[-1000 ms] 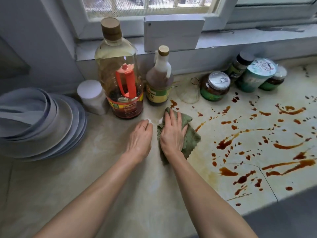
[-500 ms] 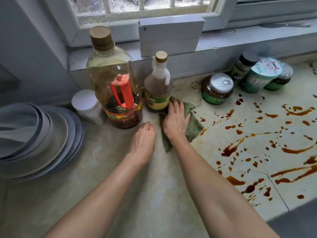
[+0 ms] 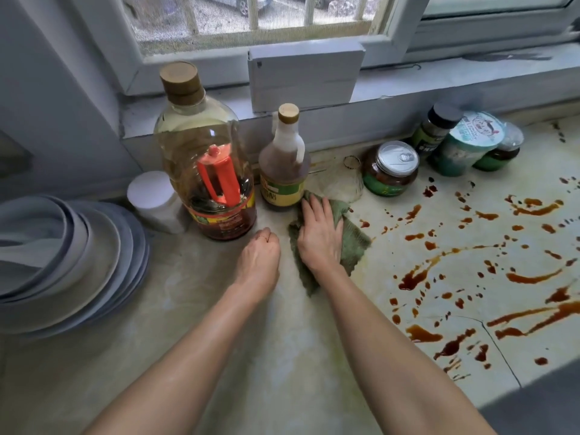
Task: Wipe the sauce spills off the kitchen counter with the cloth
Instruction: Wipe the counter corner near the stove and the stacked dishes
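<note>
My right hand (image 3: 318,235) lies flat on a green cloth (image 3: 353,243), pressing it onto the pale counter (image 3: 219,356) just in front of the small brown vinegar bottle (image 3: 284,164). My left hand (image 3: 260,257) rests beside it on the counter as a loose fist, holding nothing. Brown sauce spills (image 3: 470,277) in streaks and drops cover the counter to the right of the cloth, out to the right edge of view.
A big oil bottle (image 3: 204,158) with a red handle and a white tub (image 3: 153,196) stand at the back left. Stacked grey plates (image 3: 72,262) sit far left. A clear glass (image 3: 342,180), a jar (image 3: 390,169) and several other containers (image 3: 464,142) line the back wall.
My right hand has pushed the cloth away from me, up to the foot of the vinegar bottle, wiping the nearest spots. My left hand's fingers have curled into a fist.
</note>
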`<state>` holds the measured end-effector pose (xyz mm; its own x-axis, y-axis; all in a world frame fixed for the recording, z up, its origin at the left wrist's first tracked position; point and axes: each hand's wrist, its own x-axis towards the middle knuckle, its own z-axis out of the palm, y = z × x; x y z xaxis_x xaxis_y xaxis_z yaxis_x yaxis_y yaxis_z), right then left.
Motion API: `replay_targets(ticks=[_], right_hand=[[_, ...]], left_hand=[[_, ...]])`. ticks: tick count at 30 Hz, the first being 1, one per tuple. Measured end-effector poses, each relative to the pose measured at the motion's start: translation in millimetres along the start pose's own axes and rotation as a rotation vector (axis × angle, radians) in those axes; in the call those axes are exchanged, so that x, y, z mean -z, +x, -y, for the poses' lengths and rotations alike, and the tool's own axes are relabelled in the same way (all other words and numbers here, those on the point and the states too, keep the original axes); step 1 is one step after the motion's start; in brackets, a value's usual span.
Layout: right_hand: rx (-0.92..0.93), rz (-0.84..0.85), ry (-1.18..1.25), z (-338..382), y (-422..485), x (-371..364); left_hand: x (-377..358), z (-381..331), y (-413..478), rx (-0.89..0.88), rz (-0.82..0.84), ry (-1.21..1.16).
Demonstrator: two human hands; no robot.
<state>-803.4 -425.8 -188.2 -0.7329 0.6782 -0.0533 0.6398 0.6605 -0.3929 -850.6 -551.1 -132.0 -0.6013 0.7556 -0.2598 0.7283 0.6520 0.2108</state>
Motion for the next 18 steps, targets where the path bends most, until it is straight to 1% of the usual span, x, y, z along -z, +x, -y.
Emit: replay_targets(ticks=[3,8,11,13,16,18], right_hand=[[0.067,-0.002,0.008,0,-27,0],[0.239,0.043,0.044,-12,-119,-10],[0.286,0.074,0.045,-23,-130,-9],[0.265,0.076,0.038,-25,-112,-6],[0.160,0.053,0.064,-19,-73,0],[0.128,0.047,0.072,-15,-62,1]], left_hand=[[1,0,0,-0.002,0.008,0.003],[3,3,0,0.007,0.026,-0.043],[3,4,0,0.012,0.036,-0.051],[3,4,0,0.005,0.041,-0.049],[2,5,-1,-0.005,0.029,-0.043],[1,5,-2,-0.015,0.022,-0.046]])
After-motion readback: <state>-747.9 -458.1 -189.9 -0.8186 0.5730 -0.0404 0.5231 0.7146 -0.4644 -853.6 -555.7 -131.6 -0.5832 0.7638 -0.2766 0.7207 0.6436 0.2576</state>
